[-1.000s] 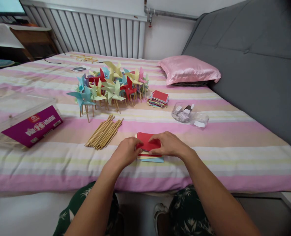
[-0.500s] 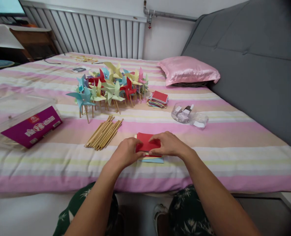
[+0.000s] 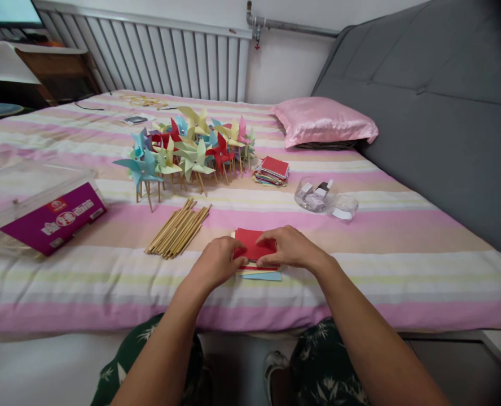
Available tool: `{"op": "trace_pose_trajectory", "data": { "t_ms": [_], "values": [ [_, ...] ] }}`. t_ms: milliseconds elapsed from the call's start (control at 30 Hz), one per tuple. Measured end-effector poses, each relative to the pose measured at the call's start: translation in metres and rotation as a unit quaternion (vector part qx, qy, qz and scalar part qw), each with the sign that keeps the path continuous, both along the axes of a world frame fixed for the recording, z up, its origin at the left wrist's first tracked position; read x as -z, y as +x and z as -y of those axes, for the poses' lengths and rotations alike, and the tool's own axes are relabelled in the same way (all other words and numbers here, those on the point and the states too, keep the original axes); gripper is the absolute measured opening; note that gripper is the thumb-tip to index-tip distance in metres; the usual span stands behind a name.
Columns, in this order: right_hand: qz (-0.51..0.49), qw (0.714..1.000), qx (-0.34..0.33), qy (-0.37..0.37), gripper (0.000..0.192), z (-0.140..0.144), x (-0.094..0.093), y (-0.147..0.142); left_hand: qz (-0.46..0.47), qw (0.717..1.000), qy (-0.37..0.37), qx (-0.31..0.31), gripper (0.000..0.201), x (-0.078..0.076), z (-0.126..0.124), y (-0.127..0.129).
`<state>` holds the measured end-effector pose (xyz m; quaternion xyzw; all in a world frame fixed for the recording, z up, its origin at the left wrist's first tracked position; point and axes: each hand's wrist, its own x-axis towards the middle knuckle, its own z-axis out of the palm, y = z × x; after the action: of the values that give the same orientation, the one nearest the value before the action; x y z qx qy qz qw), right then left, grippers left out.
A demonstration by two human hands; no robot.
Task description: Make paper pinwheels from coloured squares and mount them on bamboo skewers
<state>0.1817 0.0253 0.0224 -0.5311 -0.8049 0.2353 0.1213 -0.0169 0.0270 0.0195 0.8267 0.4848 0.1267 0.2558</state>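
Note:
A red paper square point(image 3: 253, 243) lies on top of a small stack of coloured paper squares point(image 3: 262, 274) near the front edge of the striped bed point(image 3: 403, 265). My left hand point(image 3: 215, 262) pinches the red square's left edge. My right hand point(image 3: 288, 248) pinches its right side, fingers curled over it. A bundle of thin wooden sticks point(image 3: 178, 228) lies just left of my hands. Behind them stands a cluster of finished paper pinwheels point(image 3: 187, 149) in several colours.
A second stack of paper squares point(image 3: 272, 170) sits beyond, beside clear plastic containers point(image 3: 324, 198) with small parts. A clear box with a purple label point(image 3: 51, 217) lies at the left. A pink pillow point(image 3: 324, 120) rests against the grey headboard point(image 3: 436, 101).
Both hands have stayed on the red square, with only tiny finger shifts at its edges. Nothing else has moved.

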Motion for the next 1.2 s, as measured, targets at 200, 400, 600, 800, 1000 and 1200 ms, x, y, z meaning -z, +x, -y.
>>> {"op": "trace_pose_trajectory", "data": {
  "t_ms": [200,400,600,800,1000,1200],
  "values": [
    [-0.018,1.0,-0.002,-0.001,0.031,0.0,0.003,0.002,0.009,1.0,-0.001,0.006,0.024,0.0,-0.001,0.0],
    [-0.02,1.0,-0.002,-0.005,0.024,-0.002,0.005,0.004,-0.001,1.0,0.018,0.004,0.018,0.001,-0.001,-0.001],
    [0.032,0.999,0.009,0.013,0.025,-0.004,0.006,0.002,0.018,0.995,0.042,-0.089,0.044,0.001,-0.001,-0.002],
    [0.062,0.995,0.073,0.035,0.023,-0.006,0.009,-0.003,-0.013,0.992,0.07,-0.103,0.014,-0.005,0.002,0.003],
    [0.053,0.986,0.141,0.064,0.025,-0.009,0.005,-0.003,-0.046,0.998,0.029,0.026,0.019,-0.002,0.01,0.011],
    [-0.056,0.943,0.287,0.159,0.025,-0.008,-0.004,-0.003,-0.051,0.997,0.039,0.053,0.023,0.003,0.008,0.011]
  ]
}}
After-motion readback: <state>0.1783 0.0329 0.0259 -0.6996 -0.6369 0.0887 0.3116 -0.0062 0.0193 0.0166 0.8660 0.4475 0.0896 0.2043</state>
